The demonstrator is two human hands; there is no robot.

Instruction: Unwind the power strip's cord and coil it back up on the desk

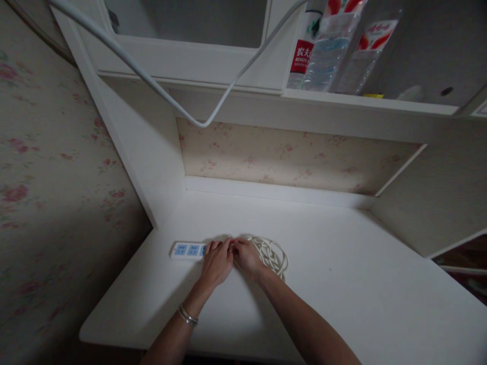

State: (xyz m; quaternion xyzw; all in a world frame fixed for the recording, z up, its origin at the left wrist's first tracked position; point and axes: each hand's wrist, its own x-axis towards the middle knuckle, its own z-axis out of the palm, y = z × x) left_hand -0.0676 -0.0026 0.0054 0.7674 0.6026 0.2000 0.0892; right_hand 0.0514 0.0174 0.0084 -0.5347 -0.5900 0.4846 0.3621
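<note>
White plastic marks the power strip [187, 250], which lies flat on the desk [342, 284] near its left edge, its right end covered by the left hand [216, 262]. The right hand [247, 256] is laid on the near end of the coiled cord [272, 255], just beside the strip. Fingers of both hands are curled where cord meets strip; whether anything is truly pinched cannot be told. A snag could be caused by loose loops if the cord were pulled, and the strip could be dragged toward the desk edge.
</note>
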